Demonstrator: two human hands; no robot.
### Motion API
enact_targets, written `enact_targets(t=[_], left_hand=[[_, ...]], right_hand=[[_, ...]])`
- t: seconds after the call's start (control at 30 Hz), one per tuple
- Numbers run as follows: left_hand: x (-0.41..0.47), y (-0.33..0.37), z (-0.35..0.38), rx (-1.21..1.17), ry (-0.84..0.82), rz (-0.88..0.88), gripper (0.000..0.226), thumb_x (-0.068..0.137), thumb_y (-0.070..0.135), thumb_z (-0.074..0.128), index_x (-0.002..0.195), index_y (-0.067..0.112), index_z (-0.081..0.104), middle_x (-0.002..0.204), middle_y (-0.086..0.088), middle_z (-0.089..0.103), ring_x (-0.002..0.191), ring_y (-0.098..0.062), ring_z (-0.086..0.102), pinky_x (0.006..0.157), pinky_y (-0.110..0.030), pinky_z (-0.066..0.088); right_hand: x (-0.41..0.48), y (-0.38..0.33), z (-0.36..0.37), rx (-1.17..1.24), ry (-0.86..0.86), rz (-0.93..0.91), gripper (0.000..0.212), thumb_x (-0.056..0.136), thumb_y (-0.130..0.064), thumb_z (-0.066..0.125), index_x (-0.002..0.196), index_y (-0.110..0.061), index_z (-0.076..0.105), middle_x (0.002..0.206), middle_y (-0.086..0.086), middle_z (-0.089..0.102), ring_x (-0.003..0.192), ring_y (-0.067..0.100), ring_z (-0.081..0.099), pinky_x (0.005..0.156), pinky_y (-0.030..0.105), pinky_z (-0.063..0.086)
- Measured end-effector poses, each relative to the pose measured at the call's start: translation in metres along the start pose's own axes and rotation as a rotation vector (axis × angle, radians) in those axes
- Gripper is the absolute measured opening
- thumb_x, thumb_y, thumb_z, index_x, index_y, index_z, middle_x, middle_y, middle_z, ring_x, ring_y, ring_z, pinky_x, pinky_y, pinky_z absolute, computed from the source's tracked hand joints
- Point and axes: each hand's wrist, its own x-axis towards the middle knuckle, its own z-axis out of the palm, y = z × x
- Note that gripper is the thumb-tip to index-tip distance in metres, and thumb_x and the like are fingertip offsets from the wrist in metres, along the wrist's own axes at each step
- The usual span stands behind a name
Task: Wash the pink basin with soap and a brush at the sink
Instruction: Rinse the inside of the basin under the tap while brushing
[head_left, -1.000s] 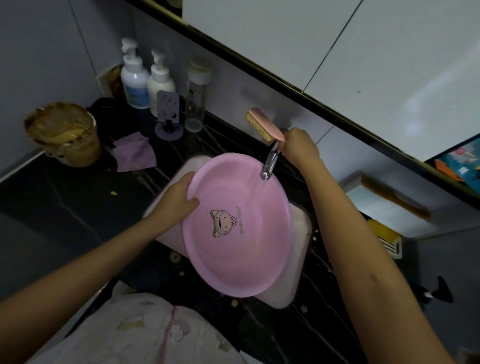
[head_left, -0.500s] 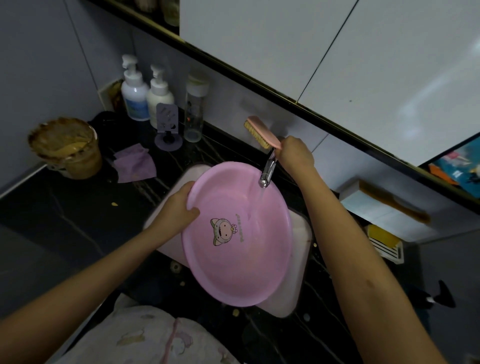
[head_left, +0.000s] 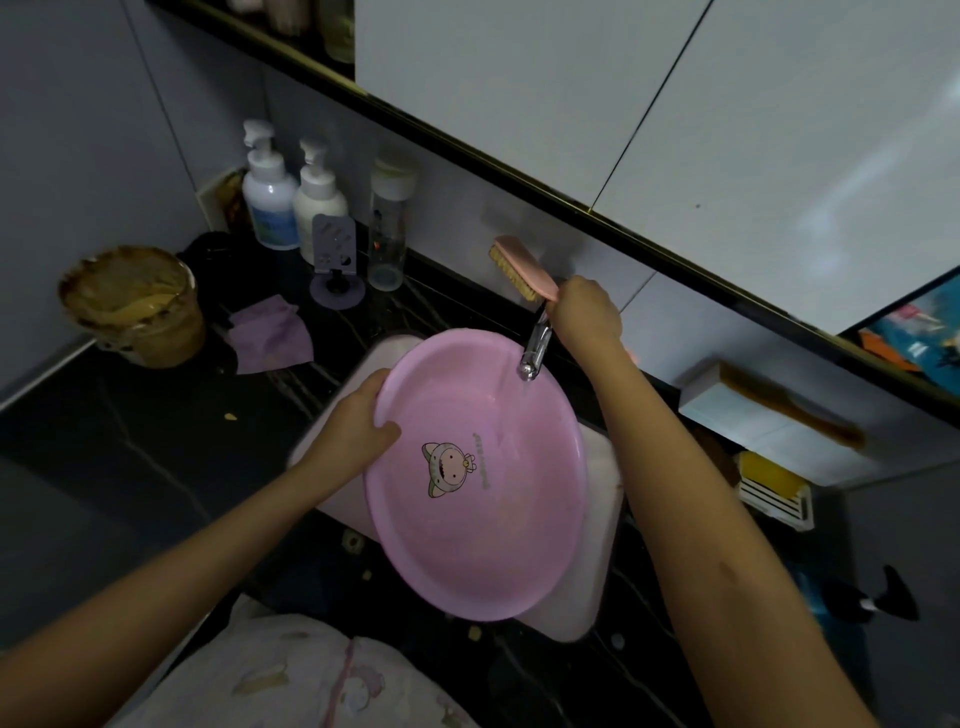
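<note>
My left hand (head_left: 358, 421) gripped the rim of the pink basin (head_left: 483, 478), fingers (head_left: 387, 430) curled over the edge and pressed together, holding it tilted over the sink (head_left: 602, 545). My right hand (head_left: 587, 312) was closed on the handle of the brush (head_left: 522, 265), raised behind the faucet (head_left: 535, 348), bristles clear of the basin. Water ran from the spout onto the basin's upper inner wall. Compared with one second prior, the basin sat lower and further under the stream, and the brush hand remained at the tap. I judged this a wetting or rinsing stage; scrubbing contact was not occurring. The soap bottles (head_left: 291, 208) stood untouched on the table (head_left: 130, 441), well apart. No suds were visible in the basin.
</note>
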Motion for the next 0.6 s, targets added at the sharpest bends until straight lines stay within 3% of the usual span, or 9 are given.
enact_targets(t=[0.13,0.23,0.37,0.5,0.6], left_hand=[[0.000,-0.001,0.001,-0.005,0.005,0.001,0.054,0.083,-0.002,0.056,0.132,0.016,0.045,0.107,-0.001,0.057,0.091,-0.018,0.059,0.064,-0.016,0.048],[-0.001,0.000,0.000,-0.019,0.036,0.029,0.053,0.084,-0.003,0.055,0.133,0.016,0.046,0.110,-0.001,0.057,0.093,-0.017,0.058,0.067,-0.017,0.046],[0.001,0.007,-0.006,-0.039,0.143,0.023,0.053,0.085,-0.005,0.051,0.134,0.014,0.045,0.107,0.002,0.054,0.085,-0.006,0.054,0.064,-0.011,0.041],[0.006,0.012,-0.012,-0.034,0.198,0.052,0.052,0.085,-0.006,0.050,0.133,0.014,0.047,0.107,0.003,0.056,0.086,-0.005,0.054,0.062,-0.004,0.041],[0.008,0.017,-0.014,-0.012,0.208,0.083,0.053,0.084,-0.007,0.050,0.132,0.015,0.048,0.105,0.003,0.056,0.088,-0.007,0.054,0.063,-0.002,0.042]], right_hand=[[0.001,-0.003,-0.001,-0.007,-0.015,0.018,0.025,0.092,-0.008,0.049,0.114,-0.003,0.060,0.106,0.015,0.063,0.092,0.029,0.061,0.066,0.029,0.038],[-0.010,0.005,-0.002,0.011,0.021,-0.075,0.030,0.094,-0.017,0.044,0.121,-0.007,0.055,0.102,0.016,0.064,0.087,0.030,0.060,0.061,0.029,0.036],[-0.063,0.039,0.020,0.064,0.222,-0.225,0.057,0.095,-0.026,0.050,0.148,-0.020,0.028,0.090,0.013,0.059,0.074,0.028,0.058,0.055,0.031,0.037],[-0.126,0.076,0.067,0.237,-0.059,-0.233,0.077,0.095,-0.030,0.052,0.149,-0.036,-0.002,0.096,0.003,0.062,0.074,0.022,0.059,0.056,0.030,0.038],[-0.139,0.100,0.104,0.220,-0.379,-0.158,0.082,0.091,-0.032,0.058,0.148,-0.040,-0.001,0.096,0.004,0.057,0.092,0.029,0.061,0.068,0.031,0.041]])
